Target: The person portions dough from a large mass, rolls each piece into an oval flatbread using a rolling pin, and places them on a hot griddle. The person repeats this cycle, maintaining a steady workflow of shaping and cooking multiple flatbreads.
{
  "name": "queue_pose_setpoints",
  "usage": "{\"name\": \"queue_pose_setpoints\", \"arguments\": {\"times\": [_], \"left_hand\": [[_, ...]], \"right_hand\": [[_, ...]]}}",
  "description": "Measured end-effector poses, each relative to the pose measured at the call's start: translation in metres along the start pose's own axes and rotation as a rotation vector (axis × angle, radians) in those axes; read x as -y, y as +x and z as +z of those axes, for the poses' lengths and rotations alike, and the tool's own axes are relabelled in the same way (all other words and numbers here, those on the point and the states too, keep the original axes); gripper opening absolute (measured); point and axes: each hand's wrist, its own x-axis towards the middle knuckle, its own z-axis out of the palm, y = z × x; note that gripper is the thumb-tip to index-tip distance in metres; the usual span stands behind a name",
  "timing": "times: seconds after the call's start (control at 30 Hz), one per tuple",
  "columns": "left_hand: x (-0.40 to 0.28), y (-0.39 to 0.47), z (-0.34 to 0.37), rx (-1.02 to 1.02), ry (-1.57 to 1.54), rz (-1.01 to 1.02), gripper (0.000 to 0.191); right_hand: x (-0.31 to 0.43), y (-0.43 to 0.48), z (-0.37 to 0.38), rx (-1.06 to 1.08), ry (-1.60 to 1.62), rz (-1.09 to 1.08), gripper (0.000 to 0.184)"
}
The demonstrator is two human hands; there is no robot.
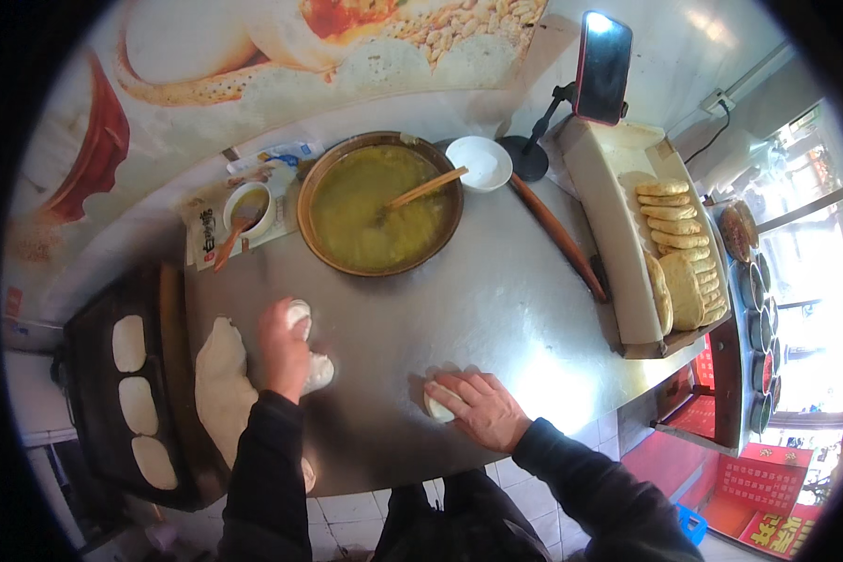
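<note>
My left hand (285, 355), slightly blurred, grips a small piece of white dough (299, 314) at its fingertips. A second dough piece (319, 372) rests on the steel table by its palm side. Left of that hand lies a long slab of dough (221, 379), partly covered by my sleeve. My right hand (479, 406) is laid over a round dough piece (438, 407) on the tabletop, its fingers curled across it. Another bit of dough (308, 475) shows at the table's near edge beside my left forearm.
A black griddle (102, 428) with three flat doughs adjoins the left side. Behind are a wide bowl of yellowish liquid (372, 211) with chopsticks, a small cup (249, 209), a white bowl (479, 165), a wooden rolling pin (558, 235), a phone on a stand (604, 70), and a box of flatbreads (608, 246).
</note>
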Motion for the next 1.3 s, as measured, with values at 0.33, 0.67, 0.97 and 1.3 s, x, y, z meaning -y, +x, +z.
{"name": "queue_pose_setpoints", "arguments": {"times": [0.33,0.67,0.97,1.3], "left_hand": [[-0.103,-0.12,-0.009,-0.097,-0.1,0.545,0.062],[-0.104,-0.03,0.066,0.27,-0.194,0.536,0.067],[-0.147,-0.041,0.067,0.136,0.204,0.661,0.067],[-0.15,-0.075,0.028,0.255,-0.218,0.512,0.07]], "right_hand": [[-0.019,0.087,-0.058,-0.408,-0.018,0.068,0.077],[-0.064,0.087,-0.015,-0.591,0.508,0.051,0.073],[-0.076,0.079,-0.008,-0.742,0.188,0.129,0.064],[-0.083,0.046,0.013,-0.616,0.532,0.381,0.075]]}}
